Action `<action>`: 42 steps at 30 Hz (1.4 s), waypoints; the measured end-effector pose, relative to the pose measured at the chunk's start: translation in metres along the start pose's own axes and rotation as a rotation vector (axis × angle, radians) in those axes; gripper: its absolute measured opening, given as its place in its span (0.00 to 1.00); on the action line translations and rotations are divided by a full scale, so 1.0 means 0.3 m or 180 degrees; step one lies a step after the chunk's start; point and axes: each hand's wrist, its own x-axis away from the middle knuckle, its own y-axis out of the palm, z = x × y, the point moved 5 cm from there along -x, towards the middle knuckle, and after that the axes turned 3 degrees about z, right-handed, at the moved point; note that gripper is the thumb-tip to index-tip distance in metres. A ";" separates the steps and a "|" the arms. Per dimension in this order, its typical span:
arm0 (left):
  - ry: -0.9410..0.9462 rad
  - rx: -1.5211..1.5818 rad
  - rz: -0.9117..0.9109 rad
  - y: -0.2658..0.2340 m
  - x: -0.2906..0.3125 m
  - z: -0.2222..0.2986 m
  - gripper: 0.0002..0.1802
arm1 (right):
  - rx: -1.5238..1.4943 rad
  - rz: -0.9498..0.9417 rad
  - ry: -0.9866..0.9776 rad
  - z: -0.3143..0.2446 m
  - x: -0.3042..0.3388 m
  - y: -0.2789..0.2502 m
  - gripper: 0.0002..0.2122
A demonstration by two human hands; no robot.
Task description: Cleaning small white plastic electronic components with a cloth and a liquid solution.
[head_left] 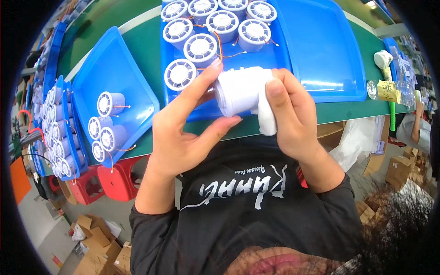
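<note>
Up in front of my chest is a white cylindrical fan unit (239, 93), tilted on its side. My left hand (185, 126) grips its left end between thumb and fingers. In my right hand (295, 110) is a bunched white cloth (266, 112), pinched under the thumb and pressed against the unit's right end. Part of the unit is hidden behind the cloth and fingers. Just beyond my hands, a blue tray (279, 50) bears several similar units, among them a slotted-top fan unit (180, 74) close to my left fingers. Thin red and yellow wires (219, 43) trail from some of them.
A second blue tray (325, 50) lies on the right. On the left, a tilted blue tray (114, 59) carries several units, beside stacked trays of more units (57, 133). A clear bottle (404, 90) lies far right on the green table (321, 112). Red stools (119, 178) stand below.
</note>
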 end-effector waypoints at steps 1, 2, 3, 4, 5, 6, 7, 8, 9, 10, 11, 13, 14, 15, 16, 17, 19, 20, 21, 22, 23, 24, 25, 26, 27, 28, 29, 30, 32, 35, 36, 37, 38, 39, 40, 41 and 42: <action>0.0004 -0.0007 -0.0006 0.004 -0.003 0.006 0.38 | -0.0096 -0.0077 0.0004 0.008 -0.002 -0.002 0.14; -0.0093 0.0147 0.0048 0.009 -0.004 0.012 0.37 | 0.0250 -0.0086 -0.0218 0.007 -0.003 -0.017 0.12; -0.0203 0.0302 0.0102 0.010 0.000 0.015 0.37 | 0.0241 -0.0084 -0.0212 0.016 -0.001 -0.019 0.12; -0.0211 0.0297 0.0099 0.008 0.001 0.019 0.37 | 0.0631 0.0009 -0.0637 0.002 0.004 -0.022 0.10; -0.0443 0.0737 0.0087 0.009 0.004 0.012 0.36 | 0.1021 0.0102 -0.1061 -0.014 0.010 -0.021 0.09; -0.0667 0.1176 0.0083 0.010 0.005 0.006 0.35 | 0.1017 0.0093 -0.1061 -0.014 0.007 -0.023 0.09; -0.0669 0.1172 0.0093 0.006 0.004 0.013 0.35 | 0.1291 0.0040 -0.1474 -0.034 0.010 -0.016 0.08; -0.0868 0.1410 0.0107 0.005 0.005 0.014 0.35 | 0.1562 -0.0015 -0.1890 -0.052 0.018 -0.005 0.08; -0.1067 0.1644 0.0126 0.005 0.005 0.016 0.34 | 0.1552 -0.0029 -0.1892 -0.057 0.019 -0.002 0.08; -0.1069 0.1636 0.0142 0.001 0.003 0.024 0.34 | 0.1643 -0.0011 -0.2040 -0.069 0.025 0.003 0.08; -0.1108 0.1700 0.0097 0.001 0.001 0.029 0.34 | 0.1732 0.0010 -0.2188 -0.078 0.031 0.007 0.08; -0.1136 0.1757 0.0042 0.007 -0.002 0.032 0.33 | 0.1669 0.0089 -0.2205 -0.066 0.034 0.004 0.07; -0.0958 0.1489 0.0140 0.010 -0.005 0.040 0.32 | 0.1611 0.0171 -0.2214 -0.063 0.035 -0.001 0.06; -0.0784 0.1240 0.0219 0.013 -0.005 0.043 0.31 | 0.1333 0.0234 -0.1800 -0.050 0.024 -0.005 0.07; -0.0786 0.1250 0.0198 0.015 -0.006 0.040 0.31 | 0.1052 0.0300 -0.1388 -0.043 0.012 -0.006 0.08; -0.0341 0.0357 0.0097 0.009 -0.013 0.058 0.33 | 0.0413 0.0246 -0.0197 -0.019 -0.003 -0.012 0.12; 0.0451 -0.0944 -0.0073 0.004 -0.020 0.086 0.33 | -0.0577 -0.0123 0.0916 0.040 -0.065 -0.017 0.15; 0.0458 -0.0941 -0.0085 0.000 -0.019 0.088 0.33 | -0.0859 -0.0201 0.1152 0.064 -0.077 -0.021 0.16; 0.0564 -0.0937 -0.0089 -0.004 -0.022 0.100 0.32 | -0.0861 -0.0197 0.1146 0.064 -0.074 -0.027 0.16; 0.0668 -0.0932 -0.0092 -0.005 -0.024 0.109 0.31 | -0.1451 -0.0136 0.1353 0.071 -0.069 -0.029 0.16; 0.0670 -0.0931 -0.0093 -0.004 -0.022 0.107 0.31 | -0.2042 -0.0075 0.1556 0.080 -0.062 -0.031 0.16; 0.0614 -0.0700 0.0017 -0.010 -0.019 0.097 0.30 | -0.2549 -0.0195 0.1554 0.093 -0.055 -0.038 0.19; 0.0556 -0.0466 0.0126 -0.018 -0.016 0.085 0.29 | -0.2917 -0.0275 0.1535 0.091 -0.051 -0.046 0.22; 0.0626 -0.0458 0.0009 -0.022 -0.010 0.077 0.31 | -0.3284 -0.0353 0.1516 0.081 -0.046 -0.048 0.25; 0.0610 -0.0466 0.0006 -0.016 0.004 0.061 0.31 | -0.3418 -0.0542 0.1265 0.062 -0.040 -0.054 0.30; 0.0610 -0.0213 0.0104 -0.013 0.015 0.045 0.35 | -0.3354 -0.0240 0.1196 0.055 -0.027 -0.064 0.31; 0.0608 0.0043 0.0201 -0.014 0.022 0.036 0.38 | -0.3283 0.0064 0.1125 0.043 -0.017 -0.073 0.31; 0.0599 0.0050 0.0191 -0.013 0.023 0.035 0.38 | -0.2942 -0.0053 0.0899 0.032 -0.019 -0.091 0.28; 0.0572 0.0174 0.0092 -0.009 0.022 0.036 0.44 | -0.2109 0.0270 0.0599 0.007 -0.025 -0.112 0.22; 0.0610 0.0140 -0.0010 -0.011 0.015 0.037 0.46 | 0.0389 0.0414 -0.0524 -0.082 -0.003 -0.123 0.15; 0.0618 0.0144 -0.0020 -0.008 0.018 0.044 0.46 | 0.2025 0.0205 -0.1253 -0.142 0.019 -0.103 0.19; 0.0650 0.0101 0.0054 -0.010 0.028 0.057 0.46 | 0.2740 0.0101 -0.2828 -0.174 0.036 -0.053 0.18; 0.0680 0.0056 0.0130 -0.012 0.032 0.064 0.46 | 0.3063 -0.0305 -0.2809 -0.176 0.062 -0.004 0.16; 0.0804 0.0066 0.0168 -0.015 0.036 0.068 0.46 | 0.3078 0.0017 -0.2851 -0.164 0.085 0.030 0.13; 0.0923 0.0072 0.0208 -0.019 0.040 0.071 0.46 | 0.3102 -0.0073 -0.2657 -0.165 0.061 0.018 0.14; 0.0916 -0.0055 0.0210 -0.024 0.035 0.061 0.45 | 0.3119 -0.0166 -0.2462 -0.160 0.025 -0.003 0.14; 0.0815 -0.0046 0.0131 -0.019 0.029 0.050 0.45 | 0.3020 -0.0077 -0.2130 -0.132 -0.014 -0.035 0.14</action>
